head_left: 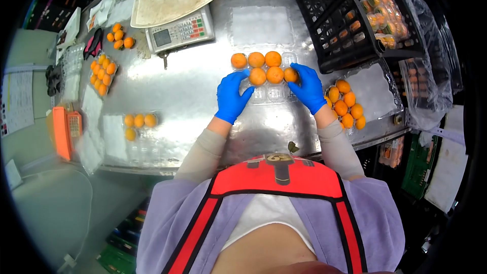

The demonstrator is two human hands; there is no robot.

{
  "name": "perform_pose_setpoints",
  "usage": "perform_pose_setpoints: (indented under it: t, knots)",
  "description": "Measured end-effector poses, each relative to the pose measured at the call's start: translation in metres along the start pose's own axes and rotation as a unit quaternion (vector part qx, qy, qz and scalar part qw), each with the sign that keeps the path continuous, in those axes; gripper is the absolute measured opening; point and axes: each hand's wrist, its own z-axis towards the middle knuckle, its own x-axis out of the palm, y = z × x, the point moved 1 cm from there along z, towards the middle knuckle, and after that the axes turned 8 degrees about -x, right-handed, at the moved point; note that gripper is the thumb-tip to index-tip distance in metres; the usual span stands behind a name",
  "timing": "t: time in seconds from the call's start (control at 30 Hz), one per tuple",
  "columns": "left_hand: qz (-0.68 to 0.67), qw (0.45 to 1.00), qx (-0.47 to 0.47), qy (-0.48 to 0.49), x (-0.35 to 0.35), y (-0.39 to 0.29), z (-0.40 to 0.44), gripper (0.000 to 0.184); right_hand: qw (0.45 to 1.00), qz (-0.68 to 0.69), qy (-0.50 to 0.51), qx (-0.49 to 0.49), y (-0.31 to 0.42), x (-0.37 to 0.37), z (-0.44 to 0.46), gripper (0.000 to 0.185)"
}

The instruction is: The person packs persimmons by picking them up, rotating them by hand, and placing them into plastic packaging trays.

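A clear plastic tray [259,95] with round compartments lies on the steel table in front of me. Two rows of round orange fruit [275,75] sit in it, and the compartments nearest me show bare plastic. My left hand [234,95], in a blue glove, is at the tray's left side with thumb and fingers apart. Its fingertips are close beside the left fruit [257,76] of the nearer row; whether they touch it is unclear. My right hand [308,89], also gloved in blue, has thumb and fingers around the right-end fruit [290,75], partly covering it.
A weighing scale [181,33] stands behind on the left. A black crate [350,20] with packed fruit is at the back right. Other fruit trays lie at left [103,74], front left [140,121] and right [347,104]. A white pad [262,25] lies beyond my tray.
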Motion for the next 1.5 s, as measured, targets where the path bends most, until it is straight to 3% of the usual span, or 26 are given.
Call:
perform_pose_setpoints:
  t: [0.13, 0.27, 0.37, 0.43, 0.53, 0.7, 0.77, 0.87, 0.93, 1.13, 1.2, 1.3, 1.33, 1.4, 1.43, 1.47, 1.5]
  knots:
    - [0.021, 1.0, -0.006, -0.009, 0.002, 0.003, -0.005, 0.045, 0.998, -0.011, 0.058, -0.004, 0.002, -0.007, 0.006, 0.049]
    - [0.029, 0.999, -0.022, -0.036, -0.006, 0.008, -0.009, 0.048, 0.999, -0.006, 0.042, -0.025, -0.007, -0.012, 0.006, 0.048]
    - [0.039, 0.998, -0.049, -0.025, -0.011, 0.015, -0.016, 0.053, 0.999, 0.03, -0.041, 0.01, -0.009, -0.018, 0.016, 0.052]
    - [0.03, 0.997, -0.069, 0.0, -0.01, 0.019, -0.02, 0.058, 0.995, -0.022, -0.095, -0.012, -0.01, -0.016, 0.028, 0.05]
    - [0.036, 0.997, -0.066, 0.012, -0.006, 0.017, -0.027, 0.06, 0.992, -0.037, -0.092, -0.078, -0.019, 0.003, 0.033, 0.048]
    - [0.037, 0.997, -0.064, 0.012, -0.002, 0.022, -0.034, 0.063, 0.989, 0.03, -0.143, -0.025, -0.004, 0.007, 0.012, 0.017]
    - [0.031, 0.998, -0.061, 0.01, -0.001, 0.022, -0.036, 0.064, 0.99, 0.034, -0.133, -0.02, 0.004, 0.007, 0.001, 0.017]
    - [-0.035, 0.99, -0.128, 0.043, 0.001, 0.015, -0.03, 0.064, 0.992, 0.019, -0.119, -0.04, 0.014, 0.009, -0.002, 0.022]
    - [0.011, 0.994, -0.105, 0.043, 0.01, 0.016, -0.022, 0.071, 0.982, 0.018, -0.103, -0.159, 0.027, 0.009, 0.004, 0.027]
    - [-0.019, 0.994, -0.081, 0.067, 0.043, 0.007, 0.008, 0.08, 0.981, -0.149, -0.068, -0.108, 0.018, 0.003, 0.023, 0.029]
    - [-0.059, 0.987, -0.104, 0.102, 0.047, 0.006, 0.016, 0.082, 0.977, -0.161, -0.065, -0.119, 0.023, -0.014, 0.027, 0.03]
    - [-0.034, 0.992, -0.081, 0.093, 0.037, -0.002, 0.017, 0.081, 0.976, 0.047, -0.075, -0.198, 0.071, -0.087, 0.037, 0.033]
    - [-0.034, 0.992, -0.078, 0.094, 0.028, -0.001, 0.013, 0.081, 0.965, 0.048, -0.088, -0.244, 0.085, -0.121, 0.041, 0.034]
    - [-0.069, 0.992, -0.082, 0.065, 0.008, 0.005, 0.0, 0.078, 0.957, 0.024, -0.159, -0.242, 0.086, -0.183, 0.049, 0.03]
    - [-0.077, 0.99, -0.099, 0.061, -0.001, 0.013, -0.008, 0.076, 0.959, 0.014, -0.203, -0.197, 0.086, -0.209, 0.053, 0.031]
    - [-0.085, 0.988, -0.118, 0.057, -0.011, 0.021, -0.019, 0.075, 0.937, -0.095, -0.262, -0.213, 0.057, -0.232, 0.064, 0.029]
    - [-0.112, 0.979, -0.159, 0.061, -0.024, 0.018, -0.029, 0.072, 0.945, -0.069, -0.268, -0.174, 0.027, -0.252, 0.077, 0.029]
